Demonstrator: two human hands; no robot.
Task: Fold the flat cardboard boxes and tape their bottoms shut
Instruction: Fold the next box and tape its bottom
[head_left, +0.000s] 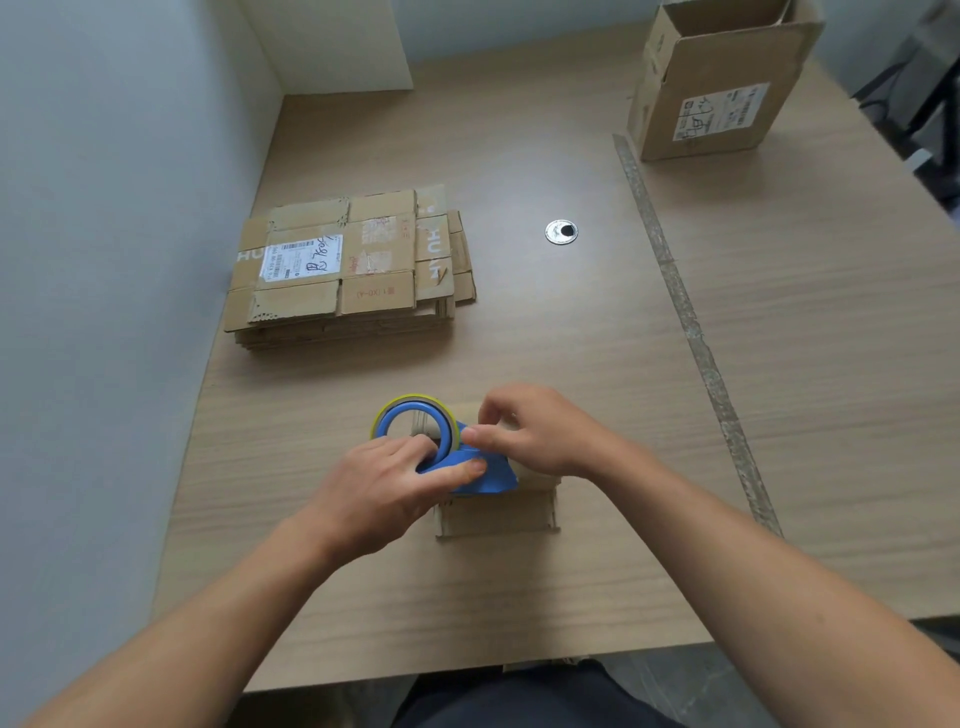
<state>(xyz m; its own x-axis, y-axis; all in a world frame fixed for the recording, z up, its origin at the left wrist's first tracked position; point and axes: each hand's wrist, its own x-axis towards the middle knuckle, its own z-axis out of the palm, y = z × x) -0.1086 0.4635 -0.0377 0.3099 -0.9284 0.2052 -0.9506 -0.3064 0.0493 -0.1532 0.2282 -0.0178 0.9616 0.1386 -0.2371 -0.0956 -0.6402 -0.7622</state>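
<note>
Your left hand (395, 483) grips the blue tape dispenser (491, 480), with the fingers curled through and around its lower ring. Your right hand (540, 431) comes in from the other side, with thumb and fingertips pinched together at the dispenser's upper edge, just beside the tape roll (415, 401). You cannot tell whether a loose tape end sits between those fingers. The dispenser rests on top of a small folded cardboard box (498, 514), which stands on the wooden table (571, 338) right in front of you, beneath both hands. Farther back on your left lies the stack of flat cardboard boxes (358, 301), with a white shipping label (301, 258) on the top one. An open cardboard box (722, 83) stands upright at the far right corner. A round metal cable grommet (561, 231) sits in the tabletop between stack and open box, and a worn strip of tape (685, 312) runs diagonally across the surface.
</note>
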